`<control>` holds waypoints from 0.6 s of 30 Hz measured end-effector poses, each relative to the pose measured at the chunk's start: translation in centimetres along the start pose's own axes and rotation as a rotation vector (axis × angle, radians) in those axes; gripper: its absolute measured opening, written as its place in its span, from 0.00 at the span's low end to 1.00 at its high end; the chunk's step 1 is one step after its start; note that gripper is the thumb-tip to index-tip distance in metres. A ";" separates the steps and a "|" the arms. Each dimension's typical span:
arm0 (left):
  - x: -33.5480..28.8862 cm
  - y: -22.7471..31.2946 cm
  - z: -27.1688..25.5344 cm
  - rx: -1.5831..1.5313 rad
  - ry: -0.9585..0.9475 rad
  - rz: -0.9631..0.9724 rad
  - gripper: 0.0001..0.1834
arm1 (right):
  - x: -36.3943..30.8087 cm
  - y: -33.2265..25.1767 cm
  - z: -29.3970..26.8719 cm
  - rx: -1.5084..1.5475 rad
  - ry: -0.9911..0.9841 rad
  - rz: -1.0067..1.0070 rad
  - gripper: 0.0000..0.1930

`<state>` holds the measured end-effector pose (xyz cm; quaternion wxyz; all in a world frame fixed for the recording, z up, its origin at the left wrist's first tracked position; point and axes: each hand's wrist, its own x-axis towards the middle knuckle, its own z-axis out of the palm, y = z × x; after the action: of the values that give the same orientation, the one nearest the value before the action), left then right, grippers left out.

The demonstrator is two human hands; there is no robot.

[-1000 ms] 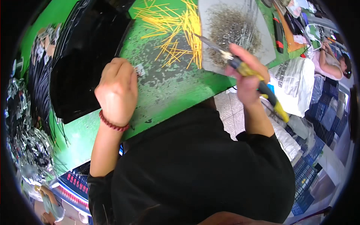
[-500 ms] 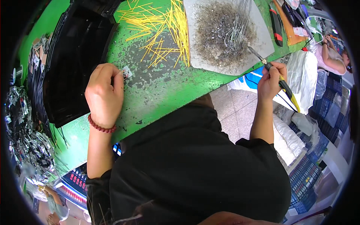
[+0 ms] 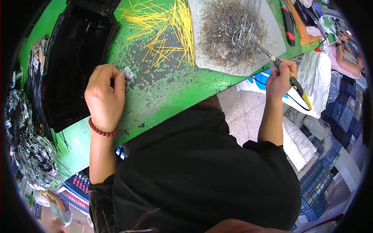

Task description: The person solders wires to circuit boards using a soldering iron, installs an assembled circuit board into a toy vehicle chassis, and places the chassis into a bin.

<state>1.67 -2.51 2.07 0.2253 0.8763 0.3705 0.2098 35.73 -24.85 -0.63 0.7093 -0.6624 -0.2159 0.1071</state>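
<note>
Green, chipped workbench (image 3: 171, 93) under scattered yellow wires (image 3: 171, 27): the left hand (image 3: 104, 97) pinches a small circuit piece (image 3: 128, 73) against the top, fingers closed on it. The right hand (image 3: 280, 79), wrapped tight around a soldering iron (image 3: 272, 58), rests its tip on the grey scorched pad (image 3: 233, 35); a slip could burn the trailing cord or nearby plastic bags (image 3: 311, 77).

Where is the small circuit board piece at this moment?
In the head view, the small circuit board piece is pinched at the fingertips of the left hand, on the green table, just right of the black tray and below the yellow wires.
</note>
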 end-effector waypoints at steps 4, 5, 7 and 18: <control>0.0 -0.1 0.0 -0.030 0.014 -0.005 0.05 | 0.0 -0.3 0.2 0.089 -0.020 -0.022 0.03; 0.0 -0.2 0.1 -0.035 0.019 0.007 0.06 | 0.1 -0.8 0.5 0.244 -0.102 -0.052 0.06; -0.2 -0.5 0.0 -0.031 0.013 -0.014 0.06 | -0.3 -2.0 1.6 0.338 -0.113 0.013 0.08; -0.8 -1.7 0.4 -0.034 0.109 0.006 0.05 | -8.1 -2.0 16.9 0.129 -0.650 0.064 0.11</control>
<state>0.41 -2.17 0.60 0.2192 0.8607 0.3761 0.2639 20.79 -13.51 0.48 0.6400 -0.5537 -0.4027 0.3488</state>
